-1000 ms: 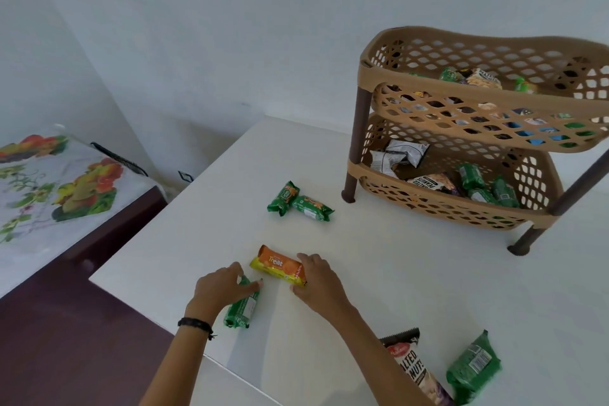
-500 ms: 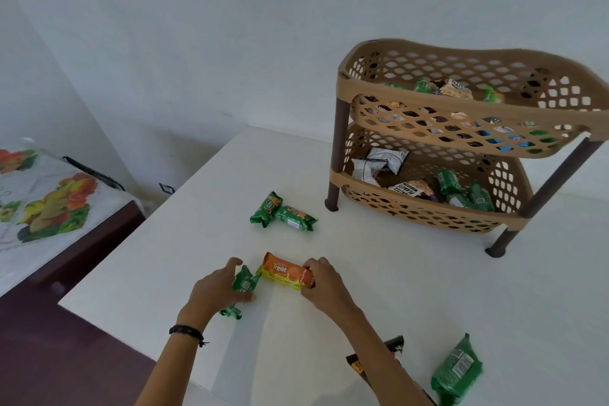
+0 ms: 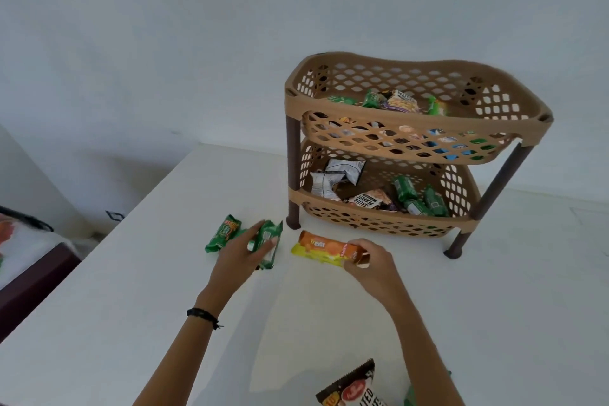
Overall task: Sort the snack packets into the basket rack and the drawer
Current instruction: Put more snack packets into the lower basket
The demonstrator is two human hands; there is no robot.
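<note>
- The basket rack (image 3: 293,155) stood on the counter (image 3: 494,306), and both tiers already held stock. Several packets lay in the upper basket (image 3: 395,79), and white, peanut and green ones lay in the lower basket (image 3: 379,224).
- The right hand (image 3: 372,269) had its grip pinched on one end of the orange packet (image 3: 321,247), which was low over the counter just in front of the rack. Whether it touched the surface could not be told.
- The left hand (image 3: 239,255) had its grip closed on a green packet (image 3: 268,241), just beside a second green packet (image 3: 224,234) that lay on the counter.
- A dark packet (image 3: 354,387) also waited at the near edge of the view, with a scrap of green beside it that was too cropped to name.
- The drawer was not in view, so nothing could be said about its share.
- By my judgement the sort was well along: most packets were racked, two were in hand, and at least two were still loose.
</note>
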